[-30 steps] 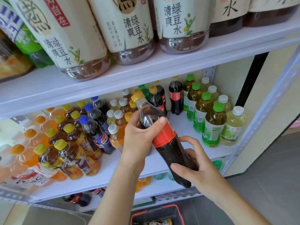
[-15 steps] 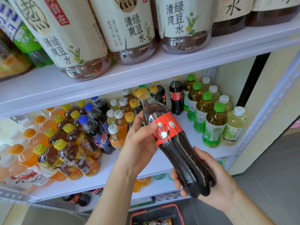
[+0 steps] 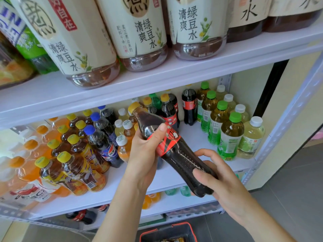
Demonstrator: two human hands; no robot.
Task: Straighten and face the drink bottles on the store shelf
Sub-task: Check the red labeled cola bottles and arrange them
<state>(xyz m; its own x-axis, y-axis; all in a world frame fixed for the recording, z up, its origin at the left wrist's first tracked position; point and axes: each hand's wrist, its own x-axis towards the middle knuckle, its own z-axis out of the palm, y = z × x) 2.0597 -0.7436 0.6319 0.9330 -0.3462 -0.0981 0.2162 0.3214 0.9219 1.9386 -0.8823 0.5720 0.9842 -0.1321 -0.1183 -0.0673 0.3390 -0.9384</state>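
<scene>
Shelf [image 3: 111, 193]: tea bottles [image 3: 75, 165] left, green-cap bottles [image 3: 230, 135] right. Cola [image 3: 176, 154] tilted in air before shelf, cap up-left, base down-right. Left hand [image 3: 145, 154] curled round neck and label. Right hand [image 3: 218, 179] wraps base.

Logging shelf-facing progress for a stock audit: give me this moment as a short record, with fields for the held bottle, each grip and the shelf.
held item: cola bottle, yellow cap, red label, tilted with its cap up-left toward the shelf
left grip: holds the bottle's shoulder and label
right grip: holds the bottle's base
middle shelf: bare gap beyond the bottle, green-capped bottles to its right
below: red-rimmed basket
status: bottle not yet set on the shelf
</scene>
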